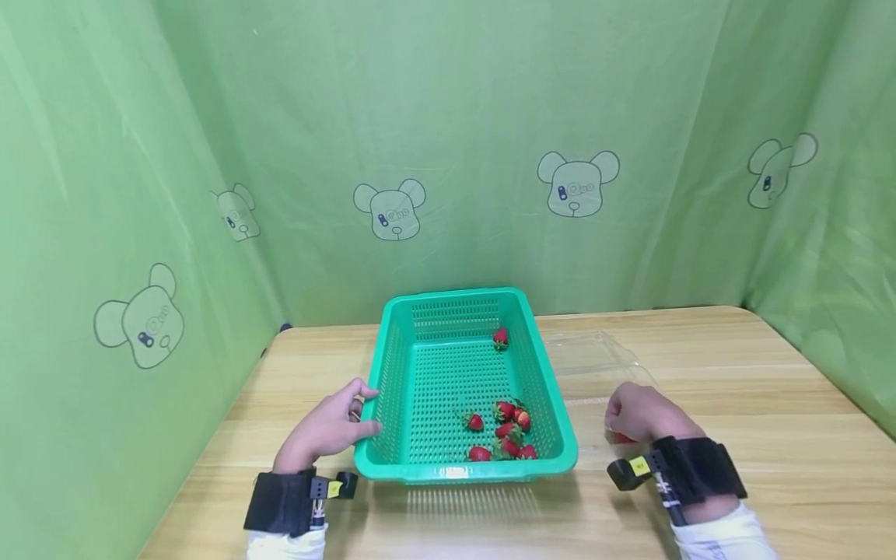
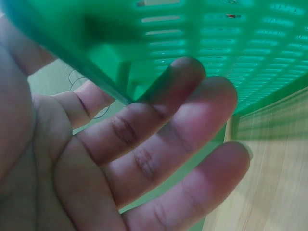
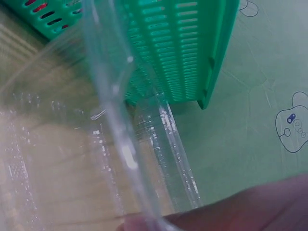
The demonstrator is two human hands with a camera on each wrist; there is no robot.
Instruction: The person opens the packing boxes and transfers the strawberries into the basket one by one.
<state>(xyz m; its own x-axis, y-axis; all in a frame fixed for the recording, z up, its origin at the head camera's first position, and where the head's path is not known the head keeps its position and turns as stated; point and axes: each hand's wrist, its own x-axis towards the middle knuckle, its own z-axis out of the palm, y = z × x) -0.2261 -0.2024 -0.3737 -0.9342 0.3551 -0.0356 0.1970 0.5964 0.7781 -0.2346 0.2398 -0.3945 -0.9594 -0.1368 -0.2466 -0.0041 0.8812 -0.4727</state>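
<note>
A green plastic basket (image 1: 462,473) stands on the wooden table with several strawberries (image 1: 509,449) inside, most at its near right and one (image 1: 500,337) at the far right. My left hand (image 1: 334,420) grips the basket's left rim near the front corner; its fingers (image 2: 202,106) lie outside the slotted wall. To the right of the basket is a clear plastic box (image 1: 588,354), whose rim (image 3: 126,154) runs close to the right wrist camera. My right hand (image 1: 642,412) holds that box at its near edge. Something red (image 1: 620,438), probably a strawberry, shows just below this hand.
The wooden table (image 1: 756,389) extends on both sides of the basket. A green curtain (image 1: 476,101) printed with bear faces hangs behind it and along the left and right sides. Each wrist wears a black strap (image 1: 700,469) with a small camera.
</note>
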